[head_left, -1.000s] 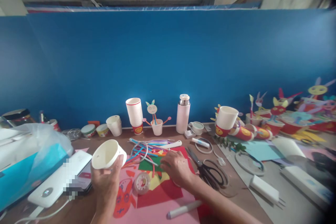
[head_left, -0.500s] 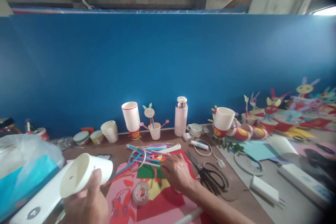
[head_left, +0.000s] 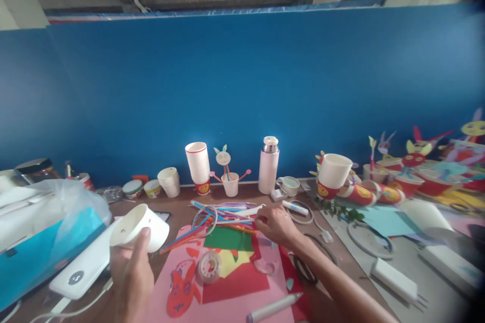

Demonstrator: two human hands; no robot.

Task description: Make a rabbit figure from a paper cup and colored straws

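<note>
Face cut out, cup bare: partway there, I'd say.
Left of the tape (head_left: 209,278), the left hand (head_left: 133,272) pinches a tilted cup (head_left: 153,232), thumb outside, no figure on it; the red face (head_left: 181,293) lies loose just left of the tape. Beyond the tape stands a finished figure (head_left: 223,158). Right of the straws (head_left: 227,208), the right hand's (head_left: 276,223) fingers curl; I can't tell whether they pinch anything.

Tape roll (head_left: 209,267) on paper sheets (head_left: 227,311), sticks (head_left: 232,209) just behind, cup stack (head_left: 198,164) left of bottle (head_left: 268,171) farther back, power bank (head_left: 85,266) at left, scissors (head_left: 307,278) at right
</note>
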